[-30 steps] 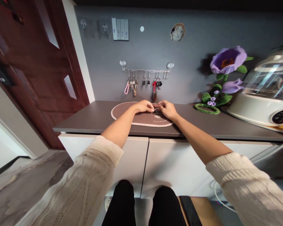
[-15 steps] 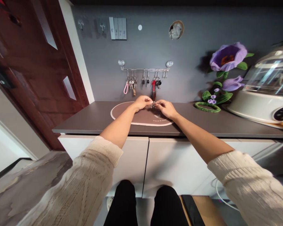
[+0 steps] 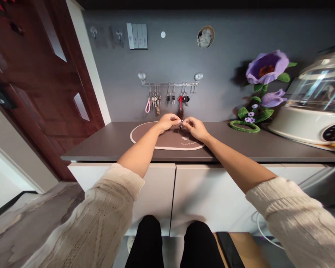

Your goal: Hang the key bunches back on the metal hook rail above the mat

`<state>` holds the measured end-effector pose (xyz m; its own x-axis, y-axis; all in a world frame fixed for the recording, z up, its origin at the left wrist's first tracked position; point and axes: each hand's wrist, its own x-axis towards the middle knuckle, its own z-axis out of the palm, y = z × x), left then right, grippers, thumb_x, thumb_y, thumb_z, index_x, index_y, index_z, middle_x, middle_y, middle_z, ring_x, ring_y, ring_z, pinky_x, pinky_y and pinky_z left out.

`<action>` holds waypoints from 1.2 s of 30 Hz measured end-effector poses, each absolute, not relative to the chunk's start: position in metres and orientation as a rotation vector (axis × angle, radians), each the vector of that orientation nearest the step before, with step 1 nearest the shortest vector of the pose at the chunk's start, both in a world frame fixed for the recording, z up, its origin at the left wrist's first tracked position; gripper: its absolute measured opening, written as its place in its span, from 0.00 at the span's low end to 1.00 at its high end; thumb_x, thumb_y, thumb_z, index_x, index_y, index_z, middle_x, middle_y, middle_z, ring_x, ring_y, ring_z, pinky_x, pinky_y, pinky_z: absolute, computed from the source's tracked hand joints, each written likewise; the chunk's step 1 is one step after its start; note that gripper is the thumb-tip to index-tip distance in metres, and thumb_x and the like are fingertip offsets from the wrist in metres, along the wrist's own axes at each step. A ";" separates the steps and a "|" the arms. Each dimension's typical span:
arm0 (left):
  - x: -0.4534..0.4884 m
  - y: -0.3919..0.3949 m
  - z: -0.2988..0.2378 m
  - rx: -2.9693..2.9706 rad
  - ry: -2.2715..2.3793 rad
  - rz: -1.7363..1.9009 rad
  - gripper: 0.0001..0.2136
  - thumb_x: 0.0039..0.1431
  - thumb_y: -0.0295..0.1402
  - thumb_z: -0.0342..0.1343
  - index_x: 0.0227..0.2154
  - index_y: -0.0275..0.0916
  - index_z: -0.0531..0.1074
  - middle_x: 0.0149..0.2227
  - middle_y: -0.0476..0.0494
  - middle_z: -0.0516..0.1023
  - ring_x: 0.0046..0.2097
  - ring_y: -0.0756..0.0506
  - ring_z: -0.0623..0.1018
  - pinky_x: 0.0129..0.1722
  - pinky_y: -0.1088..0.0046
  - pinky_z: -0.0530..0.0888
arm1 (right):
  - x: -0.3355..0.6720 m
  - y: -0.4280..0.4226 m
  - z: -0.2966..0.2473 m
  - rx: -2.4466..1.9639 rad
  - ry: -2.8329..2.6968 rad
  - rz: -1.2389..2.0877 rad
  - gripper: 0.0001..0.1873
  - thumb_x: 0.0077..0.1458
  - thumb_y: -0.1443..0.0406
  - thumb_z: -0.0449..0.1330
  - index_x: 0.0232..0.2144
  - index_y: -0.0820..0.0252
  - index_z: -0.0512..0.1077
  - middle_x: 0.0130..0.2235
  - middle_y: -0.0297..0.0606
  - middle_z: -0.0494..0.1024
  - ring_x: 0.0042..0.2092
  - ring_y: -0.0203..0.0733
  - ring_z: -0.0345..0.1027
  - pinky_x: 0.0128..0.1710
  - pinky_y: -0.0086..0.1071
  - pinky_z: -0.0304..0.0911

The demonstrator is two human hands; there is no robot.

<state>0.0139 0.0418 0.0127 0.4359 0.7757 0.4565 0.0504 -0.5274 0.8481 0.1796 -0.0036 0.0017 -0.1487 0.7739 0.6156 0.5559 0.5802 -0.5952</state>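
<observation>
My left hand (image 3: 169,122) and my right hand (image 3: 194,127) meet over the brown mat (image 3: 167,140), fingertips pinched close together. Between them is a small key ring with keys (image 3: 181,125), and both hands grip it. Single keys are too small to tell apart, and the fingers hide part of the ring. On the wall just behind, a clear rail (image 3: 170,83) carries several key bunches on hooks. A pink strap (image 3: 147,105) hangs at its left, and a red key holder (image 3: 180,100) with black keys (image 3: 186,99) hangs right of the middle.
The mat lies on a dark grey counter (image 3: 100,143) above white cabinet doors (image 3: 201,197). To the right stand a purple felt flower (image 3: 268,69) with a green base and a white appliance (image 3: 298,121) with a clear lid. A dark red door (image 3: 44,74) is at the left.
The hands stay together at the key ring, and the keys beneath it have shifted a little. The whole view has moved slightly.
</observation>
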 end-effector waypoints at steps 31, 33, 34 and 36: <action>0.023 0.045 0.007 1.668 0.836 1.207 0.14 0.46 0.43 0.56 0.22 0.33 0.68 0.18 0.51 0.65 0.20 0.57 0.62 0.19 0.79 0.56 | 0.195 0.020 0.014 -0.908 -1.327 0.452 0.13 0.42 0.56 0.58 0.25 0.60 0.67 0.26 0.31 0.68 0.29 0.33 0.59 0.32 0.30 0.56; 0.024 0.046 0.007 1.659 0.842 1.204 0.14 0.46 0.43 0.56 0.22 0.34 0.69 0.19 0.51 0.66 0.19 0.57 0.62 0.19 0.79 0.55 | 0.196 0.021 0.019 -0.882 -1.284 0.471 0.12 0.41 0.57 0.59 0.25 0.60 0.67 0.26 0.31 0.68 0.29 0.33 0.58 0.32 0.29 0.55; 0.024 0.046 0.007 1.652 0.842 1.202 0.14 0.46 0.43 0.56 0.22 0.34 0.69 0.19 0.50 0.66 0.19 0.57 0.62 0.19 0.79 0.55 | 0.196 0.022 0.022 -0.872 -1.263 0.478 0.12 0.41 0.57 0.59 0.25 0.60 0.67 0.25 0.31 0.67 0.28 0.32 0.58 0.31 0.29 0.55; 0.024 0.045 0.007 1.643 0.835 1.200 0.14 0.45 0.43 0.56 0.22 0.34 0.69 0.20 0.50 0.66 0.19 0.57 0.62 0.19 0.80 0.55 | 0.197 0.023 0.026 -0.859 -1.239 0.490 0.12 0.40 0.57 0.59 0.24 0.60 0.67 0.24 0.30 0.67 0.28 0.32 0.57 0.31 0.29 0.55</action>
<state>0.0245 0.0447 0.0070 0.2982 0.8919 0.3401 0.0094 -0.3590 0.9333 0.1967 0.0227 0.0265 0.2837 0.7387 0.6115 0.1207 0.6051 -0.7870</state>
